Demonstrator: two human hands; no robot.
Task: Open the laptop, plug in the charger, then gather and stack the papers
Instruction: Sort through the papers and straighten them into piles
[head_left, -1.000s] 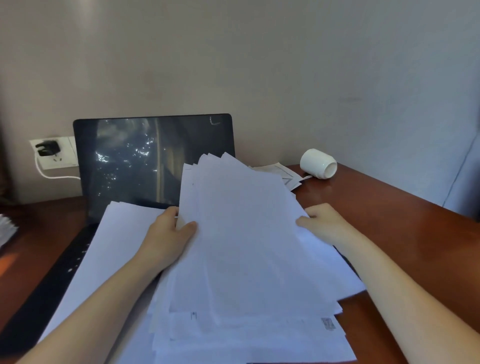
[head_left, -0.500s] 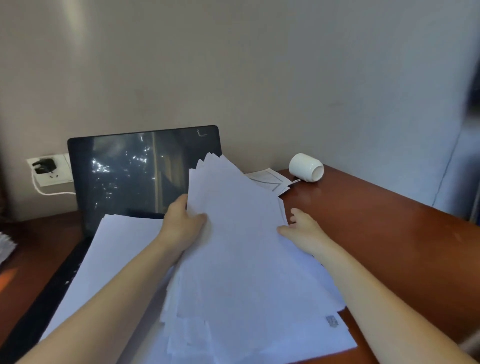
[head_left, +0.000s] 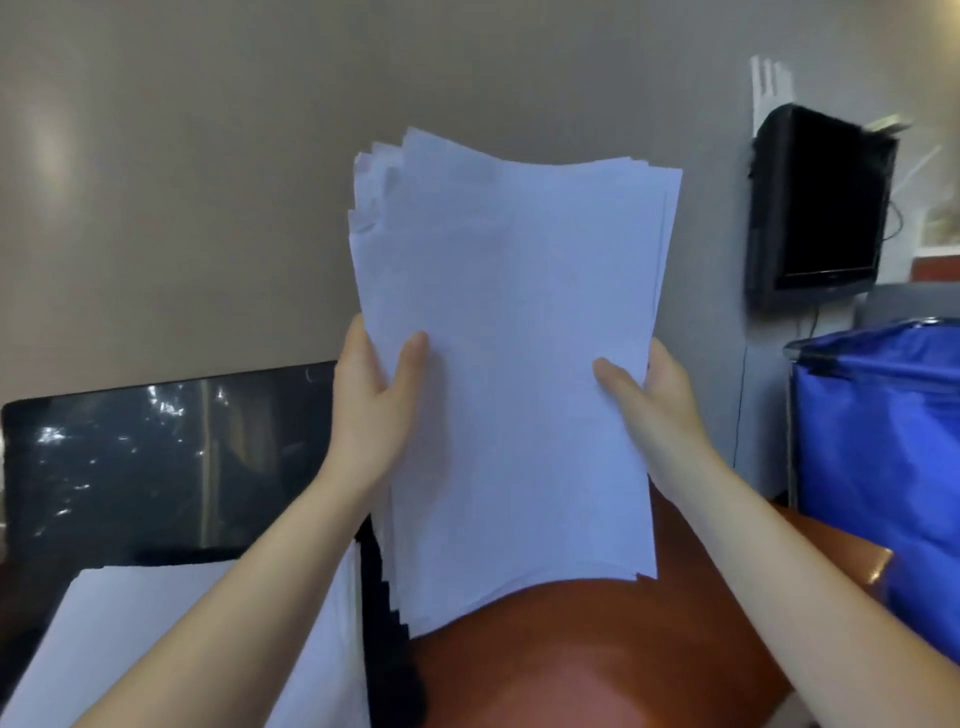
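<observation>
Stacking stage now, and the sheaf of papers (head_left: 514, 364) is up on end between both hands. The left hand (head_left: 371, 410) grips the sheaf's left edge and the right hand (head_left: 654, 410) its right edge, each with the thumb on the near face and the fingers out of sight behind. The open laptop (head_left: 156, 457) stands just left of the left hand. More loose sheets (head_left: 156, 639) lie on it, below the left forearm. No charger shows in this view.

The bundle isn't square yet. Corners fan out at the top, above the left hand, and the lower left edge steps like a staircase. I'd say the next move is a tap of the bottom edge on the desk (head_left: 597, 665), with the grip eased so the pages can slide level. Whether that edge already touches the wood, I cannot tell. After that, the leftover sheets need folding into the pile.

Half a second ago the papers lay low and splayed over the laptop. Now they're lifted upright and drawn tighter, with the hands level with each other. The view has swung right too. The white cup and the wall socket are gone, and a black monitor (head_left: 821, 208) and a blue bin (head_left: 883, 467) have appeared beyond the right hand.
</observation>
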